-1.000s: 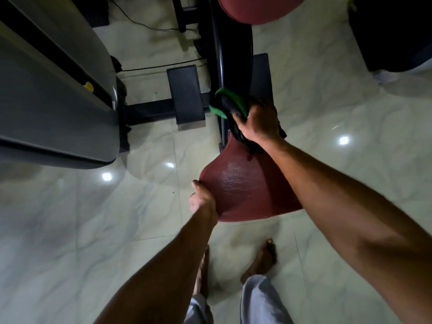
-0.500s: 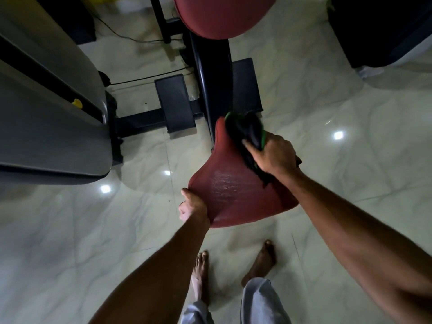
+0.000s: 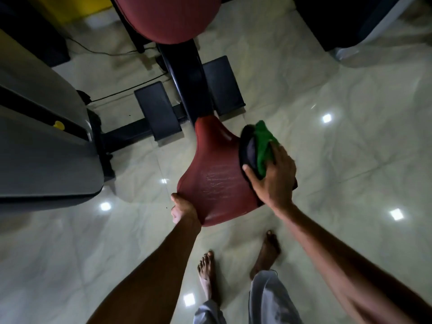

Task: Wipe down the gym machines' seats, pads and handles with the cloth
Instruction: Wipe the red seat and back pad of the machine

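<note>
The right hand [image 3: 273, 181] clamps the bunched black and green cloth [image 3: 260, 146], thumb hooked round its near edge and fingers curled over the top. It presses the cloth on the right-hand rim of the dark red padded vinyl seat [image 3: 215, 183]. A second ago the cloth sat at the seat's narrow nose against the black steel post [image 3: 187, 90], then crossed the upper middle; now it has swept out to the side edge. Pale streaks show across the centre, though whether damp or wear I cannot tell. The left hand [image 3: 183, 210] stays wrapped round the near left corner, steadying the seat. I judge the top largely covered, with the near edge, the left flank and the dark red backrest pad [image 3: 168, 17] above still to wipe.
</note>
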The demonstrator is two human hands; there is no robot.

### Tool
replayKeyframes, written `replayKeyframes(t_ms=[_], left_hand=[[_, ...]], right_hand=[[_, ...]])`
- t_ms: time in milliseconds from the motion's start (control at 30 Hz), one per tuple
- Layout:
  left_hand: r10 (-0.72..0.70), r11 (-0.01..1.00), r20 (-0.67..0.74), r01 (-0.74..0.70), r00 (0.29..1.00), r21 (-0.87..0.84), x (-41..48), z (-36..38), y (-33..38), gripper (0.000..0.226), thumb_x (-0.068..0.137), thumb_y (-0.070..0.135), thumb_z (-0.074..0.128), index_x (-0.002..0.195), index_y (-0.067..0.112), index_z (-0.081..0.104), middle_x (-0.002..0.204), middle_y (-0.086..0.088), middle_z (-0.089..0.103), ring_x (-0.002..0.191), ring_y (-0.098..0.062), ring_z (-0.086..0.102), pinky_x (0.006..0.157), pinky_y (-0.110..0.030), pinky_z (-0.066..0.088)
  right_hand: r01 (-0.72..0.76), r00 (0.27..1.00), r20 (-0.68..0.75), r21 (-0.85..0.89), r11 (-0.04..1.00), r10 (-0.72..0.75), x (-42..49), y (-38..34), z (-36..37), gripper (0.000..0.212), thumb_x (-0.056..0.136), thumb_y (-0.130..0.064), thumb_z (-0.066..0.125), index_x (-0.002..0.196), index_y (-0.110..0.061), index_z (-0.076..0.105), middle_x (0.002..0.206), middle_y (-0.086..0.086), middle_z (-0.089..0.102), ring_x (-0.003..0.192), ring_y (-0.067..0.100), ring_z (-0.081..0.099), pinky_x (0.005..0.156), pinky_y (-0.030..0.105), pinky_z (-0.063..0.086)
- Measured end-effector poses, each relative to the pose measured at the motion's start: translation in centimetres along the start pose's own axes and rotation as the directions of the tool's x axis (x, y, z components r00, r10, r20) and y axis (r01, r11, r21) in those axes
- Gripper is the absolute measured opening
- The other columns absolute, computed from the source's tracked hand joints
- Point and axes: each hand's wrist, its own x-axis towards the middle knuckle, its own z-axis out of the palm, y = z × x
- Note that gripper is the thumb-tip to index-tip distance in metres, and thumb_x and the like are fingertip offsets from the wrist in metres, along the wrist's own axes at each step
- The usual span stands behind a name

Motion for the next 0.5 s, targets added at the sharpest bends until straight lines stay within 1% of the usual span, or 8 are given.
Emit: replayKeyframes(t_ms=[67,100,133,233,300,367,433,500], left_hand=[[0.029,1.000,0.074,-0.028,0.997,-0.014,0.1,-0.3,-0.2,0.070,0.087,0.060,0.033,0.131,0.010,0.053,0.122,-0.012,0.061,0.100,-0.033,0.058,0.089,-0.041,0.049],[0.041,0.999,0.122,-0.038,0.992,-0.025,0.2,-0.4,-0.3,0.065,0.088,0.057,0.033,0.129,0.011,0.055,0.119,-0.010,0.062,0.095,-0.030,0.058,0.084,-0.038,0.049],[0.042,0.999,0.177,-0.037,0.983,-0.030,0.3,-0.6,-0.3,0.063,0.090,0.055,0.032,0.130,0.012,0.056,0.122,-0.008,0.063,0.095,-0.027,0.059,0.084,-0.037,0.049],[0.022,0.999,0.348,-0.012,0.937,-0.030,-0.1,-1.7,-0.5,0.059,0.097,0.055,0.027,0.137,0.021,0.054,0.133,-0.001,0.060,0.118,-0.026,0.058,0.103,-0.043,0.047],[-0.008,0.999,0.423,0.029,0.906,-0.045,0.5,-2.7,-0.7,0.059,0.099,0.058,0.024,0.132,0.021,0.057,0.128,-0.001,0.063,0.120,-0.025,0.058,0.104,-0.042,0.046],[-0.021,0.991,0.515,0.088,0.857,-0.106,1.3,-3.7,-1.0,0.064,0.100,0.060,0.018,0.123,0.017,0.060,0.115,-0.006,0.069,0.112,-0.026,0.061,0.103,-0.042,0.045],[-0.037,0.968,0.556,0.167,0.830,-0.185,1.6,-4.5,-1.3,0.062,0.101,0.058,0.022,0.110,0.014,0.065,0.094,-0.009,0.074,0.092,-0.023,0.067,0.096,-0.038,0.047],[-0.021,0.934,0.618,0.236,0.786,-0.267,2.0,-4.8,-1.6,0.039,0.095,0.045,0.053,0.124,0.020,0.063,0.100,-0.009,0.074,0.096,-0.021,0.069,0.097,-0.035,0.049]], right_hand=[[0.193,0.981,0.040,-0.032,0.981,-0.192,-2.6,-0.1,-0.4,0.068,0.093,-0.063,0.057,0.140,-0.015,0.060,0.154,0.011,0.048,0.145,0.034,0.039,0.113,0.052,0.033],[0.226,0.973,0.058,-0.046,0.973,-0.223,-2.7,-0.2,-0.4,0.068,0.093,-0.064,0.055,0.145,-0.020,0.056,0.158,0.009,0.044,0.148,0.033,0.035,0.115,0.055,0.030],[0.206,0.977,0.076,-0.078,0.975,-0.200,-2.2,-0.6,-0.2,0.070,0.093,-0.065,0.052,0.149,-0.024,0.052,0.160,0.008,0.041,0.149,0.033,0.033,0.117,0.056,0.027],[-0.067,0.994,0.080,-0.132,0.989,0.078,0.2,-4.6,0.9,0.071,0.096,-0.066,0.041,0.152,-0.022,0.046,0.161,0.010,0.039,0.149,0.035,0.032,0.118,0.059,0.024],[-0.132,0.987,0.080,-0.107,0.985,0.141,0.7,-8.0,1.8,0.074,0.095,-0.064,0.046,0.154,-0.019,0.042,0.164,0.012,0.034,0.151,0.036,0.027,0.121,0.060,0.019],[-0.049,0.992,0.115,-0.066,0.997,0.057,-1.1,-10.7,2.8,0.083,0.088,-0.059,0.062,0.158,-0.022,0.035,0.168,0.011,0.024,0.154,0.036,0.020,0.122,0.060,0.015],[0.126,0.982,0.141,0.012,0.992,-0.127,-4.7,-12.3,3.9,0.082,0.088,-0.056,0.064,0.158,-0.023,0.037,0.169,0.010,0.021,0.155,0.036,0.018,0.121,0.062,0.019],[0.369,0.908,0.176,0.096,0.924,-0.381,-8.9,-12.7,4.7,0.075,0.090,-0.055,0.060,0.156,-0.024,0.041,0.168,0.007,0.024,0.156,0.034,0.017,0.121,0.061,0.019]])
